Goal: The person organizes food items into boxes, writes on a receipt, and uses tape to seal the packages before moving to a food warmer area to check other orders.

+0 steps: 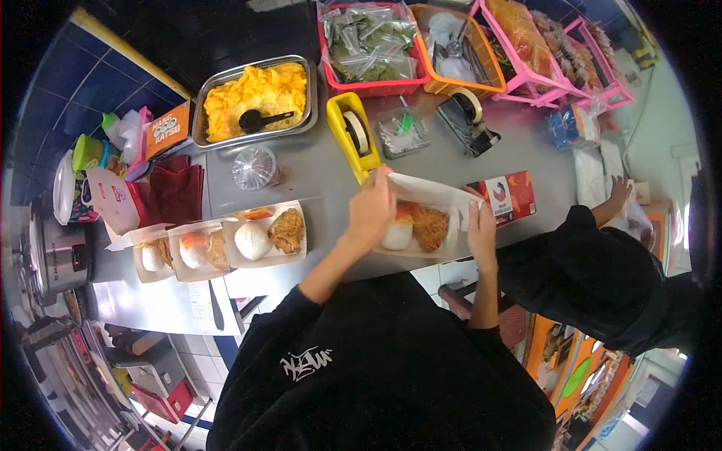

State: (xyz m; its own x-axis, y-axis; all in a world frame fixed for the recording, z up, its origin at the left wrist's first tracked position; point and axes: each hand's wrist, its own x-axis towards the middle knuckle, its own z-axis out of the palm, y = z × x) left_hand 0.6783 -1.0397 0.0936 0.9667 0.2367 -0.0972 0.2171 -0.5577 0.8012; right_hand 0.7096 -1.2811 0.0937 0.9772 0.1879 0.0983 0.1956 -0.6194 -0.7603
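Observation:
An open paper food box (420,252) is in front of me on the steel counter. Inside it lie a mound of white rice (397,235) with reddish sauce on top and a piece of fried chicken (432,231). My left hand (372,207) grips the left end of the box's raised lid flap (428,189). At the flap's right end, the fingers of my right hand (481,228) are closed on the paper. A closed red printed box (516,194) lies just beyond my right hand. To the left stand three more open boxes (271,261) with rice and chicken.
Behind the boxes are a yellow tape dispenser (341,118), a black tape dispenser (471,127) and a steel tray (225,145) of scrambled egg. Baskets (378,87) line the back. On the right, a co-worker's arm (603,211) reaches over the counter. A knife (216,307) lies front left.

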